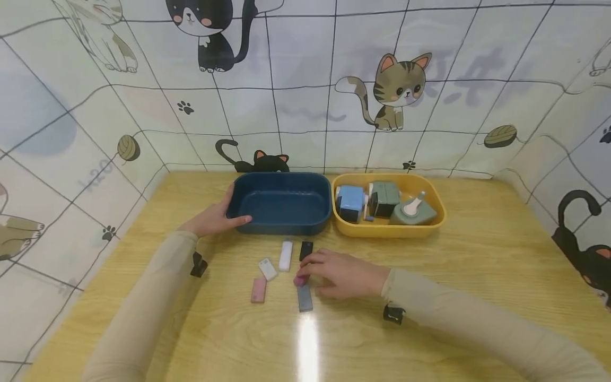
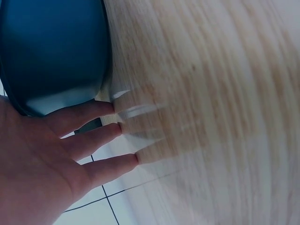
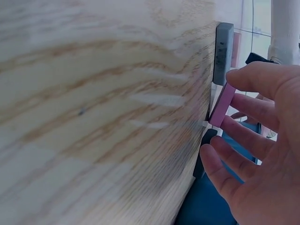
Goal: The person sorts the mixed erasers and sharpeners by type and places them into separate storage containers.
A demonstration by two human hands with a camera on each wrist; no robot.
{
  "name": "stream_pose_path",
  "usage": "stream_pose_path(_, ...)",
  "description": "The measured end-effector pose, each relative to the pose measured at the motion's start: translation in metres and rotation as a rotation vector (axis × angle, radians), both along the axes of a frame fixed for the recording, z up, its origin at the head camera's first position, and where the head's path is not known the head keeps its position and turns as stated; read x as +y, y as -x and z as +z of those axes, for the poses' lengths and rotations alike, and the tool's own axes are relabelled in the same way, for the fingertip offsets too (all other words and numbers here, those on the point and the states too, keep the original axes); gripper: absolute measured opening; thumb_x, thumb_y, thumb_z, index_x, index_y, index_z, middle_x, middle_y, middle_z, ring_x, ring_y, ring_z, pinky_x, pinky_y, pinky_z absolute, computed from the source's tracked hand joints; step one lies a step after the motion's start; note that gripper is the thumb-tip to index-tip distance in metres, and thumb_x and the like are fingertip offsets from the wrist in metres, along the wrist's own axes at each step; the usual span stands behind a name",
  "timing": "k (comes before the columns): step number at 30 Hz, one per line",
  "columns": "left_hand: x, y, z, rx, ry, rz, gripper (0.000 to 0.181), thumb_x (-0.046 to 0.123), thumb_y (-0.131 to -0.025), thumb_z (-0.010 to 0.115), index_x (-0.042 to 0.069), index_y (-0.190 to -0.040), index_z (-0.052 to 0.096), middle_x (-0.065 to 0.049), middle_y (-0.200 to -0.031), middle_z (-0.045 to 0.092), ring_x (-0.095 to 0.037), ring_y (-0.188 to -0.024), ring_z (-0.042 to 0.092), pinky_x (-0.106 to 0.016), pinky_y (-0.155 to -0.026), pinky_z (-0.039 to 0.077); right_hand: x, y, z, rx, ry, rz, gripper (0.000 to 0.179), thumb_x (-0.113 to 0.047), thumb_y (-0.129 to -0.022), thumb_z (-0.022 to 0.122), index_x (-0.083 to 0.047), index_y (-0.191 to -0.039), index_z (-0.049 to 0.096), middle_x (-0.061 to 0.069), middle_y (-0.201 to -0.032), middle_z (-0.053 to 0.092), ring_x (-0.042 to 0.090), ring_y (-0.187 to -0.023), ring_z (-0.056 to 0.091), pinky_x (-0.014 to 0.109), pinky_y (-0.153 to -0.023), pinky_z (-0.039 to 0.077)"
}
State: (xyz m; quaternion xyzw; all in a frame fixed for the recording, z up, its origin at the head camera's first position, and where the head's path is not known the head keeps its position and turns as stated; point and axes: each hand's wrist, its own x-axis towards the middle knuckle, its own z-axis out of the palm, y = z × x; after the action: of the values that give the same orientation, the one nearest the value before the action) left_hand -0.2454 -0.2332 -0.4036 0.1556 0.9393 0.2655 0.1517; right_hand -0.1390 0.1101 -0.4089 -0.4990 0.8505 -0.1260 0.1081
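My left hand point(image 1: 217, 215) rests at the left end of a dark blue bin point(image 1: 286, 229), its thumb at the front rim. In the left wrist view its straight, spread fingers point(image 2: 101, 168) reach down beside the bin point(image 2: 56, 51) to the tabletop. With thumb and fingers, my right hand point(image 1: 346, 273) pinches a small magenta block point(image 3: 222, 105), which stands tilted close over the table. A grey block point(image 1: 304, 298) lies just in front of it, and a black block point(image 1: 306, 250) lies behind, close to the right fingertips.
Left of the right hand lie a white block point(image 1: 285, 256), a cream block point(image 1: 268, 269) and a pink block point(image 1: 258, 290). A yellow bin point(image 1: 389, 231) beside the blue one holds a blue crank sharpener point(image 1: 351, 199) and two grey-green ones. Cat-patterned walls border the wooden table point(image 1: 477, 254).
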Motion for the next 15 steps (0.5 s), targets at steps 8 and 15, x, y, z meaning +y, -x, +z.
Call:
stream_pose_path(8, -0.0025, 0.003, -0.0015, 0.008, 0.005, 0.012, 0.112, 0.061, -0.088, 0.058, 0.013, -0.152, -0.02, -0.031, -0.154, 0.01, -0.049, -0.135, 0.028, -0.056, -0.108, 0.026, -0.001, 0.0014, 0.0016, 0.034, 0.011, 0.017, 0.042, -0.02, -0.092, 0.065, -0.015, -0.132, 0.058, 0.005, -0.134, 0.053, 0.021, -0.122, 0.047, 0.033, -0.103, 0.038)
stream_pose_path(15, -0.0019, 0.0044, -0.0036, 0.011, 0.018, 0.002, 0.112, 0.063, -0.088, 0.057, 0.013, -0.152, -0.02, -0.031, -0.154, 0.011, -0.049, -0.134, 0.03, -0.056, -0.108, 0.027, -0.0013, 0.0007, 0.0027, 0.036, 0.01, 0.019, 0.04, -0.02, -0.092, 0.065, -0.015, -0.131, 0.058, 0.004, -0.131, 0.054, 0.02, -0.119, 0.048, 0.032, -0.101, 0.04)
